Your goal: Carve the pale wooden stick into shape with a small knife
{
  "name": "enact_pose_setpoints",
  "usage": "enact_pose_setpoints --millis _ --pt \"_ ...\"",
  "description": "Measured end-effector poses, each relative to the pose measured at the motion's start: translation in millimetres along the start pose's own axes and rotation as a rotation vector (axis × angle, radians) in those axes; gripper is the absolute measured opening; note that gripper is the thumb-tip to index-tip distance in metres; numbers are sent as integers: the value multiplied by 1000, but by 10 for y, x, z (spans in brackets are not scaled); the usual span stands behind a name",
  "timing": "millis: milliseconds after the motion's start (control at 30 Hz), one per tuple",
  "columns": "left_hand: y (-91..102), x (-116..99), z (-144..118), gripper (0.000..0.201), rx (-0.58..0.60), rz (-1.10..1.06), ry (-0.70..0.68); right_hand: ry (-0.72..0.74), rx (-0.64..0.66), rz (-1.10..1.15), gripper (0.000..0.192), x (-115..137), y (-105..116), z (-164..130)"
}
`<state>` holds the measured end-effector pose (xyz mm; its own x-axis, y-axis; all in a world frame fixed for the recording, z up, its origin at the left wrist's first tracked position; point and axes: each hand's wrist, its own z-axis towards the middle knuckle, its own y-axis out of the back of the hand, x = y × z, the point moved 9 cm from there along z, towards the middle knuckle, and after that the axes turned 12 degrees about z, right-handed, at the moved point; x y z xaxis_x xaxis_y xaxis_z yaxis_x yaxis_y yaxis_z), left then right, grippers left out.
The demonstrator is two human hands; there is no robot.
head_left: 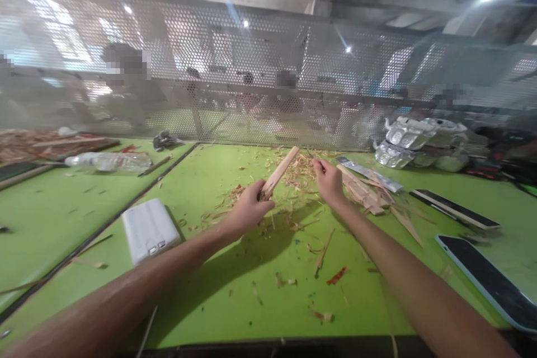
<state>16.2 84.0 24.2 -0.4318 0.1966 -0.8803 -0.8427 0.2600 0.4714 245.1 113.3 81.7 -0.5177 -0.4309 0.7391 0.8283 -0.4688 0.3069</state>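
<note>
My left hand [250, 208] is wrapped round the lower end of a flat, pale wooden strip [283, 169], which slants up to the right above the green table [268, 296]. To the right of the strip, my right hand [329, 181] is closed with thumb and finger pinched together. A thin dark line rises near its fingertips, too fine to tell what it is. Curled wood shavings [298, 174] lie heaped behind and between both hands. Beside my right hand rest several flat wooden pieces [364, 192].
A white power bank [150, 228] lies left, a phone [486, 277] right. Farther off are a plastic bottle [109, 161], a black flat bar [455, 208] and shiny silver wrapped items [409, 142]. A perforated screen [235, 95] runs along the back, with people behind it.
</note>
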Motion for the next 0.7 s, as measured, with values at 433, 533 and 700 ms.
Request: enact_pose_setpoints --millis 433,533,700 --pt "-211 -198 -64 25 241 -69 -207 -300 413 646 32 530 -690 -458" --pt "-141 -154 -18 24 188 -126 -163 -256 477 573 33 559 -691 -459" --pt "98 -74 24 21 -2 -226 -87 -272 602 516 36 482 -715 -493"
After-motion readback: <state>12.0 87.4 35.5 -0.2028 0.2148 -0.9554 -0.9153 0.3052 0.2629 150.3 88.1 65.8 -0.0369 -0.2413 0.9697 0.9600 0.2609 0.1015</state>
